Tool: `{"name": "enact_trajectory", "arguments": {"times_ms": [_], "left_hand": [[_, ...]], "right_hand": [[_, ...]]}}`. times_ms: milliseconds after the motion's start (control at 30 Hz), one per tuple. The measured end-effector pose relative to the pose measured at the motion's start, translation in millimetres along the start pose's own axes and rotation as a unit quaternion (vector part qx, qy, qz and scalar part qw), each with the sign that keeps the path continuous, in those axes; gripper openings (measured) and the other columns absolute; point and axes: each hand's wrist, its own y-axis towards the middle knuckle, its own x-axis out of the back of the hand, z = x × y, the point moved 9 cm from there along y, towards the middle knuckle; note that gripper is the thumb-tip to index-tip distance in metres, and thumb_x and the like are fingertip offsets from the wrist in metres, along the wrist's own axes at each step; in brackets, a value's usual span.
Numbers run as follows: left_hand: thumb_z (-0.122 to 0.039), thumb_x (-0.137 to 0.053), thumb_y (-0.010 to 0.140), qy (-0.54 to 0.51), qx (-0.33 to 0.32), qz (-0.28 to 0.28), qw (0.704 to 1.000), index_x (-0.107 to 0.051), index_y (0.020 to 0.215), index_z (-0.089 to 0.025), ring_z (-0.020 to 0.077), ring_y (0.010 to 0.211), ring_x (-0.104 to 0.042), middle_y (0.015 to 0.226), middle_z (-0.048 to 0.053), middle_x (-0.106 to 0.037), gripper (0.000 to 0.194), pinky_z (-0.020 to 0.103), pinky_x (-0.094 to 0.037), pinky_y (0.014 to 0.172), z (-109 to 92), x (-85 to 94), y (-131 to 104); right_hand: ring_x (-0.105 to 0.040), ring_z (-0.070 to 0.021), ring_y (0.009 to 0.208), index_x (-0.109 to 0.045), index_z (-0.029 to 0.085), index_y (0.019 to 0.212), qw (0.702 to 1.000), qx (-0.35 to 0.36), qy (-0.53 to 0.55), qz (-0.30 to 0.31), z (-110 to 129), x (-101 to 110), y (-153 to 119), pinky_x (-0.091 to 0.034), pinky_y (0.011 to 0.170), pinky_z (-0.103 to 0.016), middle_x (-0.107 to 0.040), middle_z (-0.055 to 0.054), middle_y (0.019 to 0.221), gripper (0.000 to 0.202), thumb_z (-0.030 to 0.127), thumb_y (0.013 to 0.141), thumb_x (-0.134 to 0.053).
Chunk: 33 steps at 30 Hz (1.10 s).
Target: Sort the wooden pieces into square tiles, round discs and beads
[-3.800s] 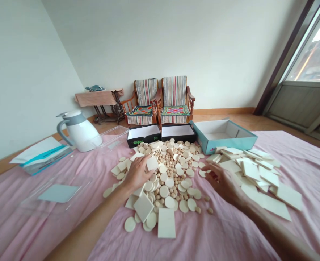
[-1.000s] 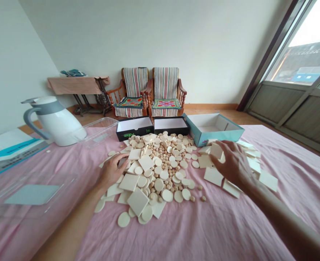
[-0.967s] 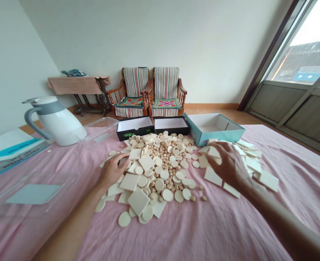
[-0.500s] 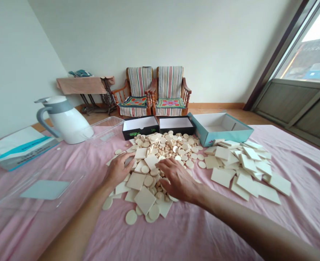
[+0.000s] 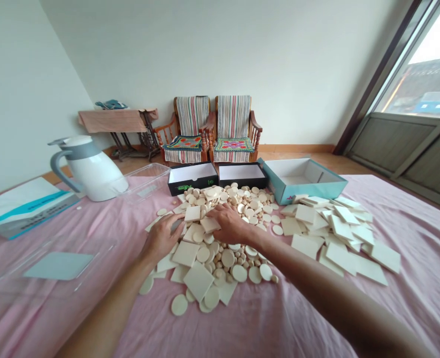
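A mixed heap of pale wooden pieces lies before me, with square tiles [image 5: 198, 279], round discs [image 5: 228, 258] and small beads. At the heap's left side my left hand [image 5: 163, 234] is curled around a shaded square wooden tile [image 5: 177, 227], thumb and fingers on its edges. My right hand [image 5: 229, 223] reaches into the middle of the heap, fingers bent down at another square tile [image 5: 209, 225]; its thumb is hidden. Beside the left fingertips rests a further square tile [image 5: 192, 213].
Two black boxes [image 5: 193, 185] and a light-blue box [image 5: 309, 191] stand behind the heap. A separate pile of square tiles [image 5: 341, 226] is at right. To the left are a white jug [image 5: 96, 174], a carton [image 5: 29, 204] and clear plastic lids [image 5: 57, 266] on the pink cloth [image 5: 279, 323].
My right hand has moved left and away from me onto a square tile, uncovering discs and beads nearer to me. My left hand has stayed nearly still. The view has tilted up slightly.
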Motion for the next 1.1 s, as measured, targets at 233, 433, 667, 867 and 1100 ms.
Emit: {"name": "enact_trajectory", "arguments": {"times_ms": [233,433,667,867,1100], "left_hand": [[-0.041,-0.045,0.09,0.007,0.004,0.007,1.0,-0.063,0.108,-0.022,0.0221,0.1,-0.063,0.107,0.006,-0.068,0.032,0.034,-0.048,0.091,1.5,-0.7,-0.1],[-0.043,-0.046,0.088,0.011,0.016,0.0,1.0,-0.064,0.108,-0.021,0.0228,0.1,-0.064,0.108,0.007,-0.069,0.035,0.034,-0.049,0.091,2.6,0.1,1.4],[-0.046,-0.052,0.085,-0.006,0.014,0.023,1.0,-0.056,0.12,-0.021,0.0222,0.106,-0.063,0.114,0.006,-0.067,0.043,0.033,-0.049,0.093,-2.0,0.7,0.9],[-0.047,-0.056,0.083,0.008,-0.003,0.039,0.999,-0.048,0.128,-0.02,0.0237,0.109,-0.062,0.119,0.008,-0.065,0.053,0.035,-0.049,0.094,-6.0,1.9,0.3],[-0.047,-0.051,0.086,-0.009,0.015,0.028,0.999,-0.051,0.126,-0.021,0.0233,0.106,-0.064,0.114,0.008,-0.068,0.048,0.036,-0.05,0.092,0.4,2.3,0.9]], "right_hand": [[-0.051,-0.0218,0.094,-0.062,0.017,0.099,0.981,-0.057,0.056,-0.175,-49.9,48.7,-67.8,-0.04,0.085,-0.038,-0.061,-0.009,0.097,0.023,0.011,0.079,-0.051],[-0.056,-0.0191,0.08,-0.065,0.017,0.085,0.969,-0.144,0.031,-0.196,-118.0,71.0,-132.2,-0.044,0.075,-0.034,-0.063,-0.007,0.086,0.02,0.014,0.084,-0.045],[-0.058,-0.022,0.1,-0.06,0.018,0.113,0.988,-0.075,0.088,-0.106,-87.5,45.8,-138.1,-0.047,0.086,-0.039,-0.064,-0.01,0.108,0.037,0.016,0.076,-0.059],[-0.05,-0.0275,0.113,-0.055,0.017,0.122,0.995,-0.045,0.088,-0.018,-55.1,15.4,-122.1,-0.042,0.094,-0.047,-0.057,-0.014,0.123,0.054,0.016,0.069,-0.066],[-0.052,-0.0267,0.103,-0.056,0.018,0.118,0.986,-0.091,0.022,-0.138,-88.6,45.5,-137.4,-0.045,0.087,-0.045,-0.058,-0.012,0.11,0.047,0.028,0.074,-0.066]]}}
